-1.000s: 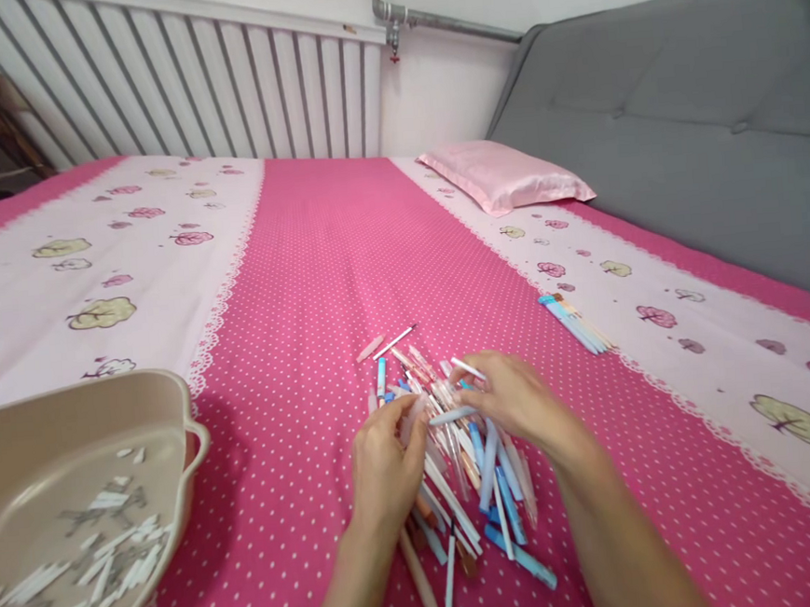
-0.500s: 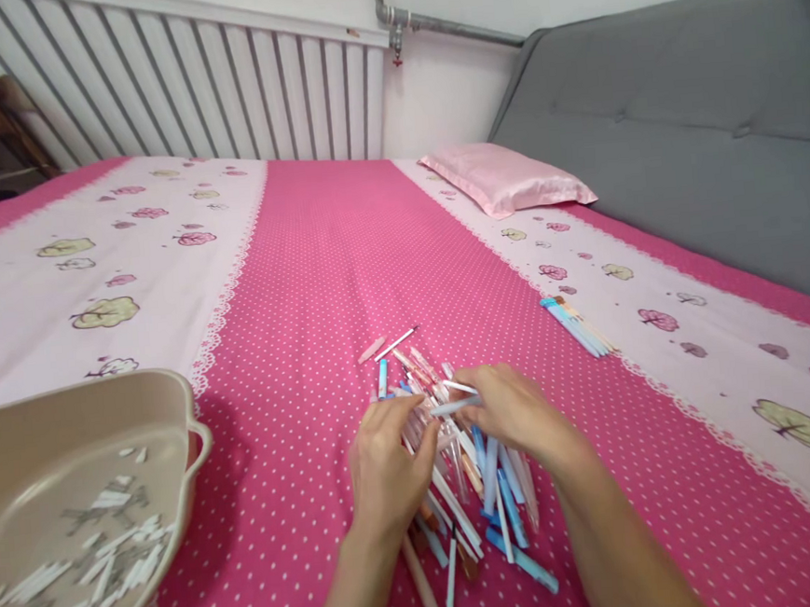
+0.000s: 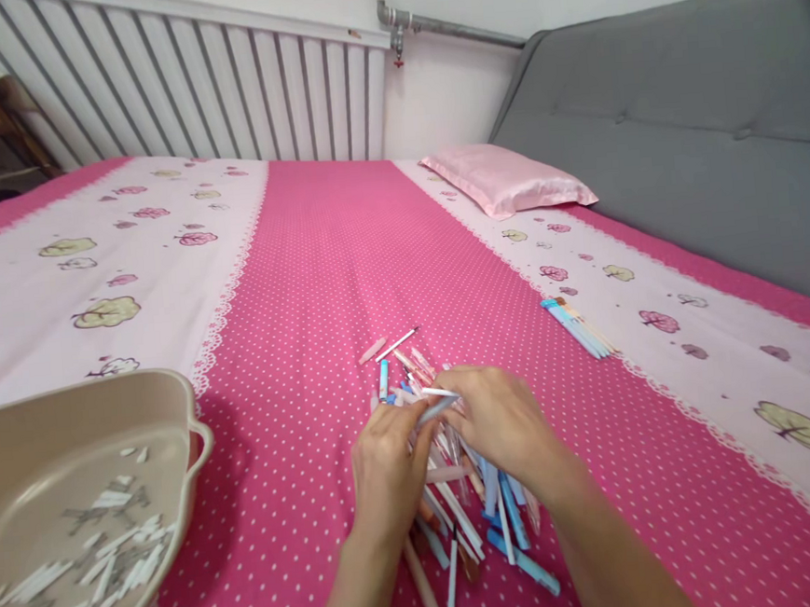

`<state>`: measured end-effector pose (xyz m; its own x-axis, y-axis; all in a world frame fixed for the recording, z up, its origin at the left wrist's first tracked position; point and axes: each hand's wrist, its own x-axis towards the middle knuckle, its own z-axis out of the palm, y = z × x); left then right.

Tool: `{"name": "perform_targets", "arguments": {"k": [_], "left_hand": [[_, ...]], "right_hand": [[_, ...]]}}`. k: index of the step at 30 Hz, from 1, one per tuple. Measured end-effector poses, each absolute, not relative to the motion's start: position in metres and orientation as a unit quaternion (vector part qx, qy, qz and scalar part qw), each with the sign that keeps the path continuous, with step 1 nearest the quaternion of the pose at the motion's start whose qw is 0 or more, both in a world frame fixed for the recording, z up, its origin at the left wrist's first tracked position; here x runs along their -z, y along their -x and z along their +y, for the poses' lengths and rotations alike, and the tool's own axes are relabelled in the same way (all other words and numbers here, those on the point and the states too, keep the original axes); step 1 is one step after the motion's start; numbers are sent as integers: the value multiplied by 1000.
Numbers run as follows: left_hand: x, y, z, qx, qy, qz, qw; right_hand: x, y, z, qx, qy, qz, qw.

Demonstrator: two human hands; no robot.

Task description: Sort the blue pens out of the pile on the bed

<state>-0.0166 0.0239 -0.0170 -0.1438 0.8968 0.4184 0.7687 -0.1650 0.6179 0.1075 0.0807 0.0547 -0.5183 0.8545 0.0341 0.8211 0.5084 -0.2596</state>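
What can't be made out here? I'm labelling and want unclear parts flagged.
Head view: pens under the left hand and right hand, hidden by them; grip on the pale pen, blurred.
Beige basin: cut off by the left and bottom edges.
White strips inside: too small to identify.
Far pen bundle: too small to count.

Basin (image 3: 194, 432) left of pens (image 3: 461, 486) (pillow (image 3: 507, 178) behind).

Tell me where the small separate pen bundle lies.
Head view: the pen bundle lies on the bedspread's pale right strip, right of the pen pile, nearer than the pink pillow.
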Motion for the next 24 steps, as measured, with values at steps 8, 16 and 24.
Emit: {"name": "perform_targets", "arguments": {"k": [8, 16, 24], "left_hand": [[19, 17, 25, -399, -612, 674, 108], [18, 17, 24, -404, -612, 665, 141], [20, 17, 24, -403, -625, 652, 147]], "right_hand": [[-65, -117, 83, -331, 433, -773, 325], [-68, -121, 89, -568, 366, -522, 521], [-70, -113, 92, -640, 265, -390, 606]]}}
